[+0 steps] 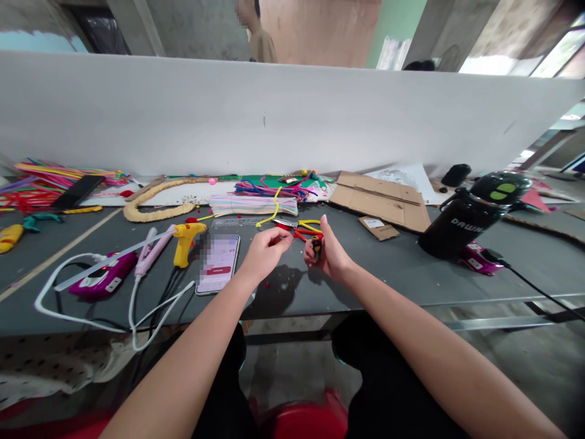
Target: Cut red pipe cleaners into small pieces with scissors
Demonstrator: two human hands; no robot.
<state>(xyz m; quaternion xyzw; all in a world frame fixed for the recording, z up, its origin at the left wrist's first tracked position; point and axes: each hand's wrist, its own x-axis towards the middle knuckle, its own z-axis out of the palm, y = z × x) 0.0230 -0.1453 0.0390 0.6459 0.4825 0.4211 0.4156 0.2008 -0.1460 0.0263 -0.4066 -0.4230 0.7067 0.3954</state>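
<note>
My left hand (269, 249) is above the table's front part, thumb and fingertips pinched together; whatever they hold is too small to make out. Facing it, my right hand (329, 253) has its thumb raised and its fingers curled round a small black-and-yellow tool (316, 245), mostly hidden by the fingers. Just beyond both hands lie orange and yellow fuzzy stems (307, 231) and a silver blade (284, 224). A bent yellow pipe cleaner (275, 210) rests across a bundle of pale striped stems (251, 205).
Left of my hands are a phone (218, 265), a yellow glue gun (185, 241), a pink stick-shaped device (153, 249) and a purple power strip (104, 277) with cables. Cardboard (379, 198) and a black bottle (461, 222) stand right. A white partition (274, 116) borders the back.
</note>
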